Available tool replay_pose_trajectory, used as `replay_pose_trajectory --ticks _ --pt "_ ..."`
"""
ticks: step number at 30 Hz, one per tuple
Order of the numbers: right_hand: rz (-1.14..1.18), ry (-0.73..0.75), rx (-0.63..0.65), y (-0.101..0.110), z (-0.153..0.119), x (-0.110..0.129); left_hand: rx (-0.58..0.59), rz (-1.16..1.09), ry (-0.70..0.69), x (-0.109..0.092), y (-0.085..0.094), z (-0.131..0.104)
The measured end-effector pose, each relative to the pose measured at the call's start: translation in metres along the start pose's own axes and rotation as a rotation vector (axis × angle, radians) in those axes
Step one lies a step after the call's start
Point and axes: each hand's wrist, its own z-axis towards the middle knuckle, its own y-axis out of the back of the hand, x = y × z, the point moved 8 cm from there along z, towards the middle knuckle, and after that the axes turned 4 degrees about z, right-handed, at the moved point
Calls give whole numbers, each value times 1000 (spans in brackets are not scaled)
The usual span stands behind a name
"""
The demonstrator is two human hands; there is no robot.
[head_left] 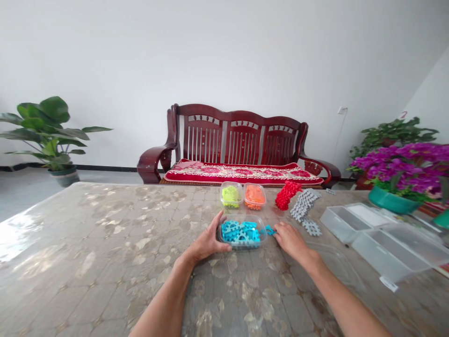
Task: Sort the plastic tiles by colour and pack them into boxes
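Note:
My left hand [210,241] grips the left end of a clear plastic container [264,236], thumb along the near side and fingers at the far side. Inside lie blue interlocking toy pieces [240,231], notched and flat. Just right of the container, the fingertips of my right hand [289,238] are closed on a blue interlocking piece [269,230]. Beyond stand two small clear tubs, one with yellow-green pieces [230,194], the other with orange pieces [254,194]. Red pieces [287,194] and grey pieces [304,204] are stacked in leaning rows farther right.
A loose grey piece [311,228] lies near my right hand. Clear lids [336,262] rest beside my right forearm. Translucent boxes [382,248] and a teal pot of purple flowers [396,200] stand to the right. Past the patterned table [115,262] is a wooden bench [242,135].

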Motion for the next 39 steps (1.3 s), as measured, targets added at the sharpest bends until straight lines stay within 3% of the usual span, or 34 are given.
replay_pose_trajectory --ticks 5,9,11,14,18,21,32,39 --pt "44 -106 -16 4 -3 -18 -15 -21 -3 3 1 1" --pt "199 -143 -243 36 -10 -27 -23 -33 1 5 1 1" --pt "278 -66 -341 55 -15 -13 -26 -24 -1 5 1 1" --pt "317 108 -339 67 -22 29 -30 -9 -5 4 2 1" --pt "277 246 -244 57 -26 81 -26 -1 -6 5 1 1" --pt "238 279 -214 48 -26 96 -27 0 -4 6 1 2" --pt "333 156 -299 62 -8 80 -29 7 2 2 1 2" --pt "310 151 -239 55 7 83 -35 8 -1 5 2 2"
